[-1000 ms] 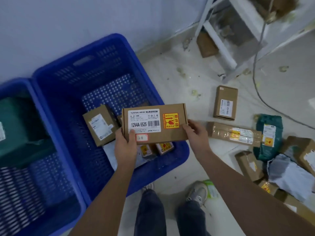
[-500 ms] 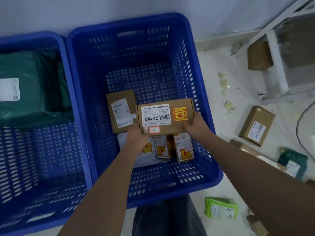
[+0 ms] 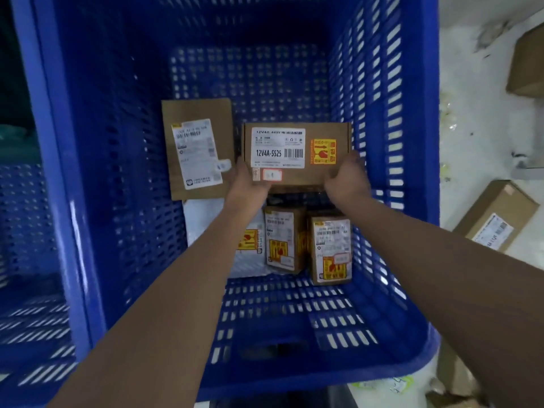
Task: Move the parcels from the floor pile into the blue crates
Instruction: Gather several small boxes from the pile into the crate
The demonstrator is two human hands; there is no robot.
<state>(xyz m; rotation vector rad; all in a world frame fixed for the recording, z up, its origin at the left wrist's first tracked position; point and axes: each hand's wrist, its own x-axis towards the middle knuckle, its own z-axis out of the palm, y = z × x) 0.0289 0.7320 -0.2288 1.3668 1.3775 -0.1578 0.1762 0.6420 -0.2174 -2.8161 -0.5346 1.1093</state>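
A flat brown cardboard parcel with a white "12V4A-5525" label and a yellow fragile sticker is low inside the big blue crate. My left hand grips its near left corner and my right hand grips its near right corner. Left of it a brown box with a white label lies on the crate floor. Two small upright boxes and a white mailer bag lie nearer to me, partly hidden by my left forearm.
A second blue crate stands to the left, touching the first. On the white floor at the right lie brown boxes. A green packet and another box show at the bottom right edge.
Both hands have carried the labelled parcel from above the crate's near rim down deep into the crate. My head has moved closer, so the crate fills the view.
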